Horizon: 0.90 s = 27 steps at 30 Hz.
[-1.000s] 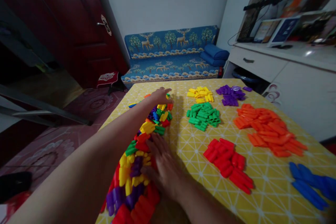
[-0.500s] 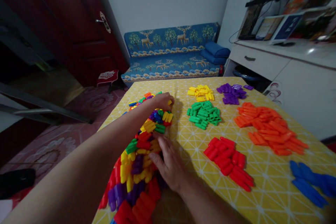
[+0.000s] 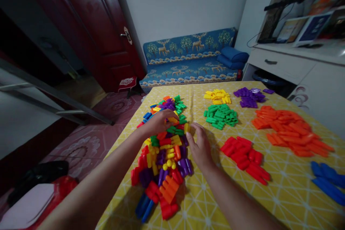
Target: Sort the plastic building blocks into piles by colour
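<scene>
A mixed pile of bullet-shaped plastic building blocks (image 3: 161, 158) in several colours runs along the left side of the table. My left hand (image 3: 160, 120) reaches over the far half of this pile, its fingers curled down; what lies between the fingertips is hard to make out, though yellow and orange show there. At the pile's right edge, my right hand (image 3: 201, 147) has a yellow building block (image 3: 187, 128) between thumb and fingers. Sorted heaps lie to the right: yellow blocks (image 3: 217, 96), green blocks (image 3: 221, 115), purple blocks (image 3: 248, 97), red blocks (image 3: 244, 158), orange blocks (image 3: 291, 129) and blue blocks (image 3: 329, 181).
A yellow patterned cloth covers the table (image 3: 212, 194). Beyond its far edge stands a blue sofa (image 3: 188, 59), with a small stool (image 3: 127, 83) to its left. A white cabinet (image 3: 285, 68) stands at the right, and a metal frame (image 3: 51, 90) at the left.
My view has shifted left. My left hand has drawn back nearer over the pile. My right hand has moved off the pile to its right edge and now has a yellow building block.
</scene>
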### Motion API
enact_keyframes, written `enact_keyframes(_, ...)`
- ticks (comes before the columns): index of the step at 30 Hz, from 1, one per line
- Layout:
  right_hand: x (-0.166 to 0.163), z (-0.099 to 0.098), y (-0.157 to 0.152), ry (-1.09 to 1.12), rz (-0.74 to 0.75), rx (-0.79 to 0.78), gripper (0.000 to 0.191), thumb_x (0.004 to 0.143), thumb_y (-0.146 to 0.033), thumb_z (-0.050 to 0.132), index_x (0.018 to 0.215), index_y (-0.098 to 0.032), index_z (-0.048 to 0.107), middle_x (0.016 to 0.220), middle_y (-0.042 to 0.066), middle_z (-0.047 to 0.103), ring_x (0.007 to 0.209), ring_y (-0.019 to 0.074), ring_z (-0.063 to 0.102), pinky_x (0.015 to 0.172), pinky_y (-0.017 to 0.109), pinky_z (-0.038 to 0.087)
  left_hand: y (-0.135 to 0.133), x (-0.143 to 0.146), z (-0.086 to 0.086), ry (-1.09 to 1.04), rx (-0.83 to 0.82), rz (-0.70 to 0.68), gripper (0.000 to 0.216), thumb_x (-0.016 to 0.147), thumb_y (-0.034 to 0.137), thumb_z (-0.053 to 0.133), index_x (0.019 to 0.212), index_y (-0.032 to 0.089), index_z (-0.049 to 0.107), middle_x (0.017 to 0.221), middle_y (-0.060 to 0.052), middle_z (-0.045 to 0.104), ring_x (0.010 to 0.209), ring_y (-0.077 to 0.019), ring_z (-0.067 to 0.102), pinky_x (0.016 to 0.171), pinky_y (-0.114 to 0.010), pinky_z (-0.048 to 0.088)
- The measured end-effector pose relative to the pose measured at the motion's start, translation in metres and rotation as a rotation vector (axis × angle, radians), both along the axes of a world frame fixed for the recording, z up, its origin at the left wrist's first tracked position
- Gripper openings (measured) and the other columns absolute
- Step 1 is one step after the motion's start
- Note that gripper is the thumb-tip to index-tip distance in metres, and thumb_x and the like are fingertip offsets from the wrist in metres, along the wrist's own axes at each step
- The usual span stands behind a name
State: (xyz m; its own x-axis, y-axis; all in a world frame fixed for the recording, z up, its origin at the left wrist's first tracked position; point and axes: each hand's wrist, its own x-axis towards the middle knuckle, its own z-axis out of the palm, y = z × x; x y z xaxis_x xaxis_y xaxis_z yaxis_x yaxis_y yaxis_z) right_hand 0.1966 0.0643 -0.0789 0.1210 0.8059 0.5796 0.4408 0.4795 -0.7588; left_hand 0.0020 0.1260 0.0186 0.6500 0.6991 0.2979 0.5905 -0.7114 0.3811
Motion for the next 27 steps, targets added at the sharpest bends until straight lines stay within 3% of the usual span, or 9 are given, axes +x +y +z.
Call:
enact_keyframes(3, -0.001, -0.005, 0.003, -0.088, -0.014, -0.037, 0.046, 0.089, -0.029, 0.053, 0.131, -0.013, 0.049, 0.135, 0.018, 0.054, 0.128, 0.0275, 0.049, 0.107, 0.049, 0.042, -0.031, -0.010, -0.014, -0.140, 0.060, 0.201, 0.048, 0.083, 0.022, 0.063, 0.130, 0.020, 0.058, 0.137, -0.013, 0.054, 0.127, -0.0268, 0.052, 0.107, -0.041, 0.042)
enact_keyframes(6, -0.002, -0.003, 0.003, -0.236, 0.026, -0.049, 0.059, 0.085, -0.028, 0.056, 0.141, -0.013, 0.043, 0.143, 0.018, 0.049, 0.134, 0.0290, 0.045, 0.109, 0.049, 0.041, -0.049, -0.009, -0.031, -0.122, 0.008, 0.321, 0.062, 0.081, 0.035, 0.069, 0.139, 0.022, 0.050, 0.141, -0.013, 0.051, 0.131, -0.0303, 0.049, 0.109, -0.047, 0.041)
enact_keyframes(8, -0.001, 0.001, 0.001, -0.342, 0.081, -0.071, 0.057, 0.086, -0.027, 0.055, 0.141, -0.016, 0.045, 0.140, 0.015, 0.053, 0.131, 0.0280, 0.048, 0.108, 0.049, 0.042, -0.053, -0.005, -0.038, -0.060, -0.015, 0.391, 0.062, 0.078, 0.038, 0.071, 0.136, 0.023, 0.054, 0.139, -0.013, 0.054, 0.129, -0.0329, 0.051, 0.108, -0.051, 0.042)
enact_keyframes(12, -0.001, 0.009, -0.005, -0.387, 0.131, -0.100, 0.040, 0.089, -0.024, 0.051, 0.128, -0.022, 0.059, 0.131, 0.008, 0.062, 0.123, 0.0237, 0.055, 0.105, 0.043, 0.044, -0.053, 0.003, -0.043, -0.077, 0.062, 0.493, 0.052, 0.078, 0.027, 0.070, 0.129, 0.022, 0.060, 0.135, -0.014, 0.056, 0.123, -0.0330, 0.055, 0.103, -0.050, 0.046)
enact_keyframes(16, -0.001, 0.014, -0.012, -0.315, 0.083, -0.094, 0.035, 0.089, -0.015, 0.049, 0.121, -0.023, 0.063, 0.117, 0.006, 0.068, 0.110, 0.0217, 0.061, 0.098, 0.038, 0.048, -0.056, 0.006, -0.044, -0.279, 0.180, 0.425, 0.044, 0.086, 0.026, 0.061, 0.130, 0.021, 0.058, 0.135, -0.012, 0.055, 0.124, -0.0262, 0.055, 0.103, -0.042, 0.047)
enact_keyframes(20, -0.003, 0.018, -0.019, -0.271, 0.030, -0.058, 0.032, 0.092, -0.022, 0.050, 0.122, -0.023, 0.062, 0.116, 0.006, 0.069, 0.109, 0.0232, 0.060, 0.095, 0.039, 0.048, -0.056, 0.003, -0.047, -0.339, 0.096, 0.297, 0.032, 0.089, 0.032, 0.060, 0.120, 0.023, 0.066, 0.124, -0.009, 0.065, 0.117, -0.0243, 0.059, 0.101, -0.041, 0.048)
enact_keyframes(27, 0.008, 0.023, -0.021, -0.095, 0.106, -0.068, 0.031, 0.098, -0.030, 0.041, 0.113, -0.022, 0.067, 0.110, 0.007, 0.070, 0.104, 0.0183, 0.064, 0.088, 0.031, 0.051, -0.049, -0.005, -0.055, -0.375, 0.033, 0.295, 0.022, 0.089, 0.029, 0.060, 0.104, 0.022, 0.073, 0.116, -0.008, 0.070, 0.111, -0.0253, 0.063, 0.099, -0.043, 0.049)
